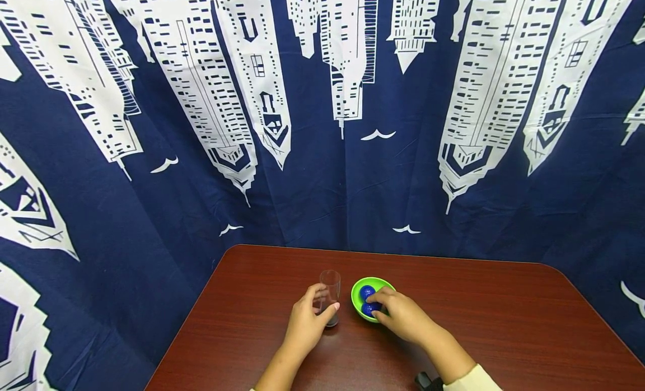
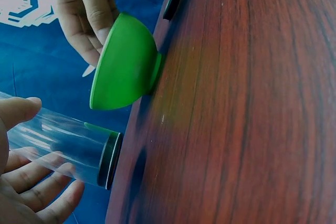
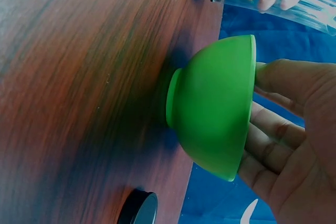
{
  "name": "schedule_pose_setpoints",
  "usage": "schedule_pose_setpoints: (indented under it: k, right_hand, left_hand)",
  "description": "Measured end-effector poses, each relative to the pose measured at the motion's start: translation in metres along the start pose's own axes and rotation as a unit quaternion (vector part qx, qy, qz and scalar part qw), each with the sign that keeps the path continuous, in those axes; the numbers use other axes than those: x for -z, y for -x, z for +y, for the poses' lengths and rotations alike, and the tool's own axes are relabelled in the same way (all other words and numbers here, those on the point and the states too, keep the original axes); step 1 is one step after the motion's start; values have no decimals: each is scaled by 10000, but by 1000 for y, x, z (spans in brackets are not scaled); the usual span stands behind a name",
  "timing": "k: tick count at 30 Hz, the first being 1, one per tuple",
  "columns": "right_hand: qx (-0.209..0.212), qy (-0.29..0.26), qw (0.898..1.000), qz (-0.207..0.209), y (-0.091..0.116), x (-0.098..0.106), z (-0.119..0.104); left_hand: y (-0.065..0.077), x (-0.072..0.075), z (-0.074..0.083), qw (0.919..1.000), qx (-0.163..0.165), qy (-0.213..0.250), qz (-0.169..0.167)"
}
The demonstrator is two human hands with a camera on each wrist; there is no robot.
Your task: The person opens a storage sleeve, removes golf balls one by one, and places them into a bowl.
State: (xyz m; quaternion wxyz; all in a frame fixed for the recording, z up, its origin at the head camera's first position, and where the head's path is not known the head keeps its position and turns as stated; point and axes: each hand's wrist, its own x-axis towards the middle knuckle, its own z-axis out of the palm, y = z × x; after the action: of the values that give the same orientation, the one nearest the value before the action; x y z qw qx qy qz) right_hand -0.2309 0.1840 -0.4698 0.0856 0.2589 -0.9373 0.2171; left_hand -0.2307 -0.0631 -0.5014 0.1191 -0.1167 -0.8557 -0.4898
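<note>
My left hand (image 1: 305,322) holds an upright clear tube (image 1: 330,287) with thumb and fingers on either side. The tube's dark base (image 2: 110,160) stands on the table in the left wrist view. To its right is a green bowl (image 1: 355,294) with two shiny blue balls visible, a far ball (image 1: 367,292) and a near ball (image 1: 368,309). The fingers of my right hand (image 1: 405,317) dip over the bowl's rim, thumb and forefinger around the near ball. In the right wrist view the bowl (image 3: 215,103) hides those fingertips and the balls.
A small black lid (image 3: 139,208) lies on the table beyond the bowl from the tube, also visible as a dark disc (image 2: 172,4) in the left wrist view. The reddish-brown table (image 1: 504,312) ends at a blue curtain (image 1: 312,206) printed with white buildings.
</note>
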Motion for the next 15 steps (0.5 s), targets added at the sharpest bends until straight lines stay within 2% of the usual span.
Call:
schedule_pose_setpoints:
  k: [7, 15]
  right_hand:
    - [-23, -18, 9999, 146, -1, -3, 0]
    - [-42, -32, 9998, 182, -2, -5, 0]
  left_hand:
    - [-1, -1, -3, 9999, -81, -55, 77]
    - [-1, -1, -4, 10000, -8, -65, 30]
